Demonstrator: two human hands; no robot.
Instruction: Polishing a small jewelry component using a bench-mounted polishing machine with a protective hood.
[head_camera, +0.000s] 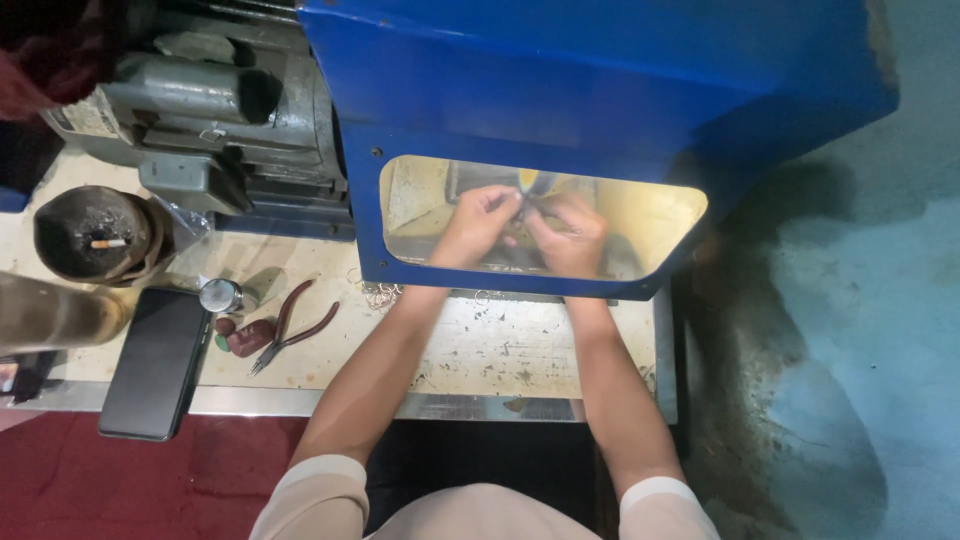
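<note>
Both my hands reach under a blue machine hood and show through its clear window. My left hand and my right hand pinch a small piece together at a spinning wheel seen near the top of the window. The piece itself is too small and blurred to name. My forearms cross a worn white bench top.
A grey electric motor sits left of the hood. On the bench lie red-handled pliers, a black phone, a small round metal tin, a dark pot holding a cigarette, and thin wire rings.
</note>
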